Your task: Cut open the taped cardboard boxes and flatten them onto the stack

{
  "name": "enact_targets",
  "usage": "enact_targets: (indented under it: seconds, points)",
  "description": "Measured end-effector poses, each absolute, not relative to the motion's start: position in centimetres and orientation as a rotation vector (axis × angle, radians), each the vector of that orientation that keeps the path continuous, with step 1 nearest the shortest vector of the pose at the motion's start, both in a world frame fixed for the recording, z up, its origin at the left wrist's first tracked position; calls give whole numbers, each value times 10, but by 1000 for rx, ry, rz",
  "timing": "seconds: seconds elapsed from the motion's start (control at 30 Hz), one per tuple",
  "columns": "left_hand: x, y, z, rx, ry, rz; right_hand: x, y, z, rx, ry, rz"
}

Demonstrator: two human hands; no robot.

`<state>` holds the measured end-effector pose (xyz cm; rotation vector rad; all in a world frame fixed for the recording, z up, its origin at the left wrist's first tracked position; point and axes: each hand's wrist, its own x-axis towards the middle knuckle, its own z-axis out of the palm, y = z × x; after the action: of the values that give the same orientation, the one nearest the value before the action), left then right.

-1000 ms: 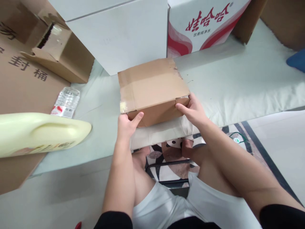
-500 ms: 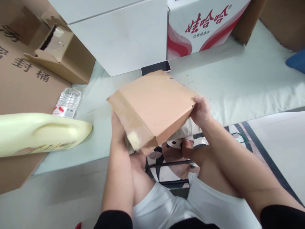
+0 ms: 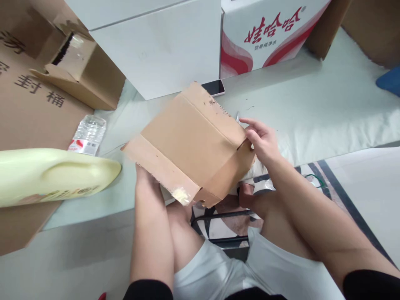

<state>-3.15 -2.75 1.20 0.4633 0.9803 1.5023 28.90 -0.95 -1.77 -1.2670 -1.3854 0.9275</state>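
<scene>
Over the near edge of the pale green cloth-covered counter [image 3: 315, 108], the flat brown cardboard box [image 3: 187, 135] has gone from lying level to slanting, flaps splayed, apparently unfolding. It lies between both hands: the right hand [image 3: 264, 139] pinches its right corner; the left hand [image 3: 145, 177] is beneath the left flap, its grip hidden, so I cannot tell how it closes. A black-screened phone [image 3: 215, 87] lies behind.

The brown cardboard box [image 3: 186, 139] tilts, torn-edged flaps spread.

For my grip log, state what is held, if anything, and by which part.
The brown cardboard: the right hand holds its right corner; the left hand is at the left flap, its fingers hidden underneath.
</scene>
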Motion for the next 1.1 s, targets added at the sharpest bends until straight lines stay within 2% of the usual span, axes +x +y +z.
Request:
enact_targets:
  seconds: [0.13,0.2,0.27,0.4,0.47,0.7,0.87,1.1]
  points:
    - [-28,-30,19,560,938,1607,291,-6,-17,-1369,-1446,634]
    - [-28,-29,20,603,904,1685,293,-3,-19,-1387,-1331,614]
    - [-28,-28,22,647,842,1763,293,-1,-20,-1342,-1124,840]
    - [-23,-32,30,693,744,1821,287,-6,-15,-1098,-910,1533]
    - [-19,-35,33,732,758,1809,281,-10,-9,-1056,-856,1660]
    - [-15,-30,22,537,1009,1719,269,-13,-3,-1166,-611,1647]
    - [-12,-32,27,549,848,1729,263,-20,-2,-1066,-707,1801]
    - [-8,-24,20,386,1117,1730,248,-24,-6,-1096,-745,1640]
